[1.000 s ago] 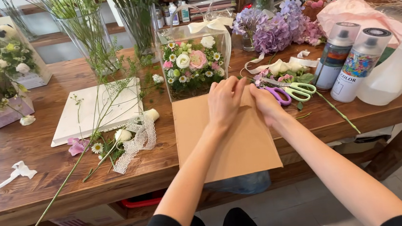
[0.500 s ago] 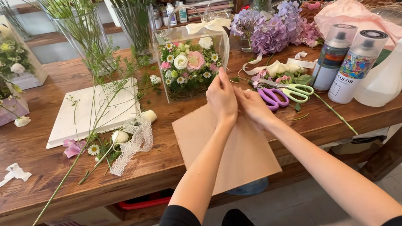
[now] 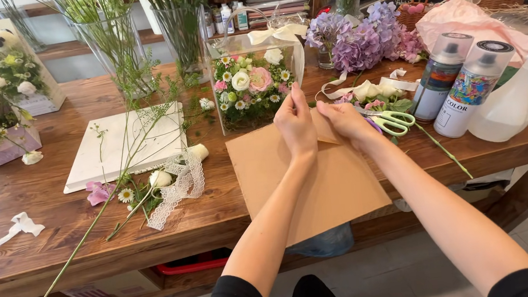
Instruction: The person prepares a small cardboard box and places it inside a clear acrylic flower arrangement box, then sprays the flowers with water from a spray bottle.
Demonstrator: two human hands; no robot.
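A brown kraft paper sheet lies on the table, its near corner hanging past the front edge and its long axis running away from the person. Both hands – left hand and right hand – pinch a fold at its far edge, side by side, just short of the clear flower box – scissors crowd the right, bare wood the left

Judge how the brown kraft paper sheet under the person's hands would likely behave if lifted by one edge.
The brown kraft paper sheet would probably droop: it looks thin, and its near edge overhangs the wooden table. It seems light, likely to slide on the smooth wood. It creases readily, judging by the flap folded beneath the left hand and right hand.
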